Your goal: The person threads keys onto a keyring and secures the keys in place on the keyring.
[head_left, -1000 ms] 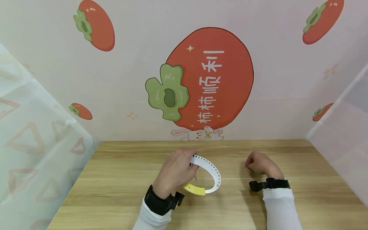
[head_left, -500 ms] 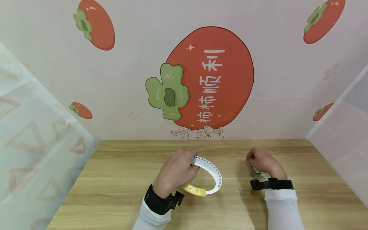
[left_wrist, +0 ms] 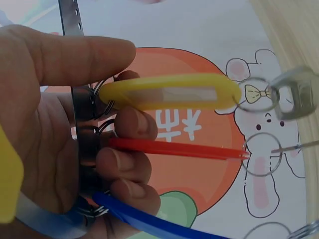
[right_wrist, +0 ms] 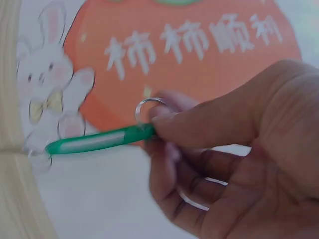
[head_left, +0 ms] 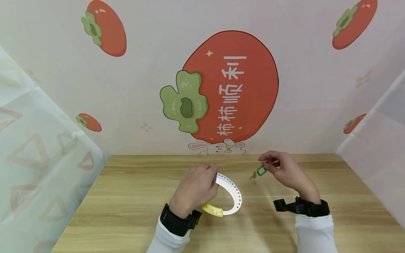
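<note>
My left hand (head_left: 194, 189) grips a curved white perforated band (head_left: 235, 191) with a yellow handle (head_left: 212, 211), bent into a loop above the table. In the left wrist view, a yellow key tag (left_wrist: 169, 92), a red key tag (left_wrist: 174, 148) and a blue key tag (left_wrist: 154, 221) hang by rings from the band, between or beside my fingers. A metal key (left_wrist: 296, 94) dangles from the yellow tag. My right hand (head_left: 289, 174) pinches a green key tag (right_wrist: 94, 142) at its ring end between thumb and finger, apart from the band. Something small and blurred hangs beyond this tag.
Beneath both hands lies a wood-grain table (head_left: 133, 196). A printed backdrop (head_left: 142, 70) with persimmons and a rabbit stands along its far edge. Pale cloth panels (head_left: 34, 147) flank the left and right sides.
My right hand has risen and moved toward the back, turning so the green tag now dangles at its left; earlier the tag was largely hidden under the hand. My left hand stays almost still.
</note>
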Tool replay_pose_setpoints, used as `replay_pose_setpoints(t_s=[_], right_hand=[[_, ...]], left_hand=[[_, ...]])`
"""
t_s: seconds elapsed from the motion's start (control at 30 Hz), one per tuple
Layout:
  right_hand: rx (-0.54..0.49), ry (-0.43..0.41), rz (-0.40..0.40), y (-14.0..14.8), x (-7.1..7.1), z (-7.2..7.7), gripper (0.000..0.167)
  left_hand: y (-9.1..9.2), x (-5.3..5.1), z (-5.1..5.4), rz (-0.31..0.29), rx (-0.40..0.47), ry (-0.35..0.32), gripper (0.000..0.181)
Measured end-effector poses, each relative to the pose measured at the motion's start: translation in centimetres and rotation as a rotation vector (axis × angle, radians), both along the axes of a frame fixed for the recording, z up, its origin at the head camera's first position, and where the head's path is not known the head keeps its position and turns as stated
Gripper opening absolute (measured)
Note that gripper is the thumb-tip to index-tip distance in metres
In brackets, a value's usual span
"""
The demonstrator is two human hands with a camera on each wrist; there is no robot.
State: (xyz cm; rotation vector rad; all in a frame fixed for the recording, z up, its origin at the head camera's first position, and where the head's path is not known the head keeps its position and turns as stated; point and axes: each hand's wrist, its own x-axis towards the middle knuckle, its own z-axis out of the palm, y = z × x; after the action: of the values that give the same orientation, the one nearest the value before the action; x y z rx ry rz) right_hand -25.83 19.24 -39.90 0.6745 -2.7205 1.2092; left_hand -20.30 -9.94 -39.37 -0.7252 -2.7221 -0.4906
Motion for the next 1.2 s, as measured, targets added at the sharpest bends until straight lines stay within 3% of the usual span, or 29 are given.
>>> replay_pose_setpoints(t_s=[0.17, 0.3, 0.67, 0.9, 1.2], right_hand=[[-0.165, 0.085, 0.035, -1.8, 0.7, 0.7, 0.018], [-0.293, 0.161, 0.053, -3.0, 0.9, 1.0, 0.018], [-0.463, 0.271, -0.035, -4.7, 1.4, 1.2, 0.014], [-0.489, 0.370, -0.071, -5.0, 1.3, 1.3, 0.020], [-0.451, 0.415, -0.028, -4.6, 1.4, 1.2, 0.026]], left_hand=[[-0.1, 0.0, -0.2, 0.026, -0.026, 0.053, 0.013], [-0.1, -0.1, -0.2, 0.052, -0.048, 0.056, 0.006], [-0.3, -0.3, -0.1, 0.073, -0.066, 0.089, 0.008], [-0.3, -0.3, -0.1, 0.074, -0.052, 0.084, 0.007], [-0.4, -0.4, -0.1, 0.077, -0.042, 0.073, 0.008]])
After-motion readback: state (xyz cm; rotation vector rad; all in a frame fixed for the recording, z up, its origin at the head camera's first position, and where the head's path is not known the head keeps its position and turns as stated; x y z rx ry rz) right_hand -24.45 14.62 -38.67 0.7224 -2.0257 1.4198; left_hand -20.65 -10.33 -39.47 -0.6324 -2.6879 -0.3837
